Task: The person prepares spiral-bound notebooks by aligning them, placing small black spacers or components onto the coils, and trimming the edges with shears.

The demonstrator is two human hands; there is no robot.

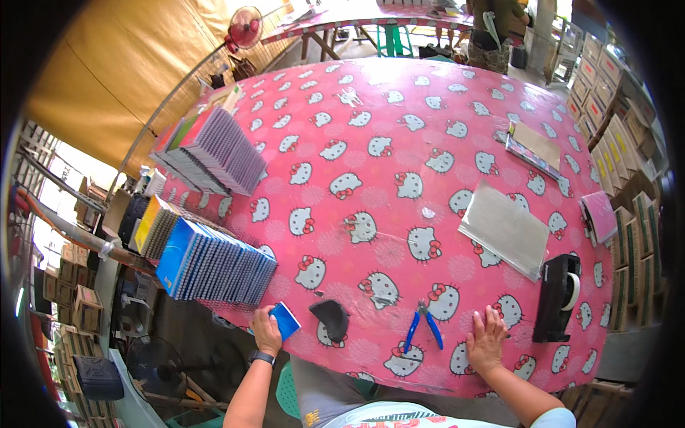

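Near the table's front left edge, my left hand (266, 332) is closed on a small blue notebook (286, 322). Beside it stands a long row of blue spiral notebooks (217, 264), with yellow-covered ones (153, 222) behind. My right hand (486, 339) lies on the pink tablecloth (385, 200) with its fingers spread and holds nothing. Between my hands are pliers with blue handles (424, 328), their jaws pointing away from me, and a black curved piece (330, 319) that I cannot name. A black tape dispenser (551, 303) stands right of my right hand.
Clear plastic sheets (505, 230) lie beyond the dispenser. Farther right are a brown-topped stack (535, 148) and a pink pad (601, 216). More spiral notebooks (214, 153) stand at far left. Cartons (628, 242) line the right side. A person (489, 32) stands beyond the table.
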